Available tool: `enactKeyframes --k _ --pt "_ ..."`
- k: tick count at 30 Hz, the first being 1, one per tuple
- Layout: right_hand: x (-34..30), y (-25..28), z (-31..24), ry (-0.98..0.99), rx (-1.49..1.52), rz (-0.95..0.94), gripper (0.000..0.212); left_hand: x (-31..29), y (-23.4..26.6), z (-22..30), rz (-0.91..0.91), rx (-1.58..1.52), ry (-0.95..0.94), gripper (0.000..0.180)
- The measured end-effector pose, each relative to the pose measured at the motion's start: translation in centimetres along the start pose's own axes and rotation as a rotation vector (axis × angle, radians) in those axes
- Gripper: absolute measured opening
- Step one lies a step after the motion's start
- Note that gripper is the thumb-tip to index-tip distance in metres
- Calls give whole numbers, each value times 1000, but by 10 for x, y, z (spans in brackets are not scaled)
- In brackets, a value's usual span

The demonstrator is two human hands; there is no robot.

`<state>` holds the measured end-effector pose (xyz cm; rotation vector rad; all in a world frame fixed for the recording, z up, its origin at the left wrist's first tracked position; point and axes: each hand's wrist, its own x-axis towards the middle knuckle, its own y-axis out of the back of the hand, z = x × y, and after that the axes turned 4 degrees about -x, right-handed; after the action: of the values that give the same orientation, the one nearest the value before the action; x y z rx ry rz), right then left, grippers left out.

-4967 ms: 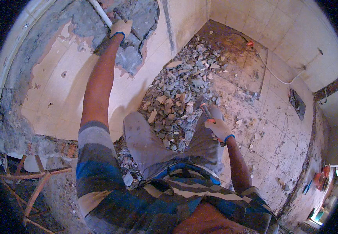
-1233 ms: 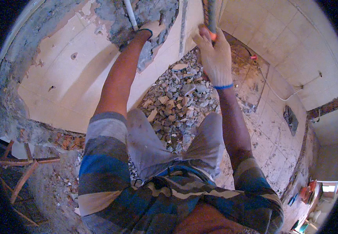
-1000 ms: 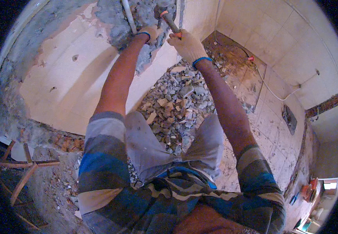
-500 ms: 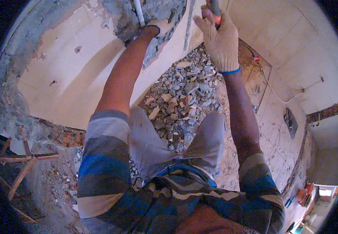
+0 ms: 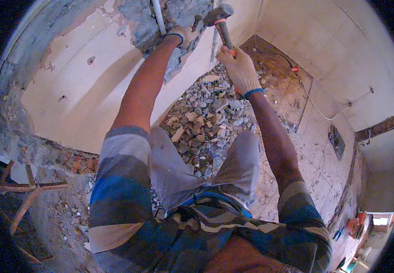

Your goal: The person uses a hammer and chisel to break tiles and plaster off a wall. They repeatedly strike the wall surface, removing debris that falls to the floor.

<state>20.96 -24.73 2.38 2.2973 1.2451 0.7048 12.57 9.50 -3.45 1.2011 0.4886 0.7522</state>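
Up at the wall, my gloved left hand (image 5: 184, 35) is closed round a chisel (image 5: 198, 21), whose struck end pokes out beyond the fist. The chisel's tip is hidden behind the hand, against the rough grey patch. My right hand (image 5: 242, 73), in a cream knitted glove with a blue cuff, grips a club hammer (image 5: 223, 32) by its grey and orange-red handle. The dark hammer head (image 5: 218, 14) is just right of the chisel's end; whether they touch I cannot tell. Cream tiles (image 5: 101, 68) still cover the wall around the chipped area (image 5: 181, 12).
A pale pipe (image 5: 159, 17) runs down the wall beside my left hand. Broken tile and rubble (image 5: 206, 118) lie heaped between my knees. A thin cable (image 5: 313, 102) crosses the dirty tiled floor at right. Wooden pieces (image 5: 26, 195) stand at lower left.
My right hand has come down and leftward, bringing the hammer head from out of view to beside the chisel. My left hand has stayed at almost the same spot on the wall.
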Motion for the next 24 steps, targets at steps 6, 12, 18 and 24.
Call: enactKeyframes --k 6,12,18,24 --pt "11 32 -29 274 258 256 46 3 14 7 -112 95 -46 66" --pt "44 24 -39 471 278 330 33 -1 10 7 -42 80 -31 64" --pt "54 -14 -6 76 19 -176 49 16 -19 -11 114 207 -196 70" --pt "18 -8 -8 131 -80 -25 55 8 -4 -1 -103 312 -164 72"
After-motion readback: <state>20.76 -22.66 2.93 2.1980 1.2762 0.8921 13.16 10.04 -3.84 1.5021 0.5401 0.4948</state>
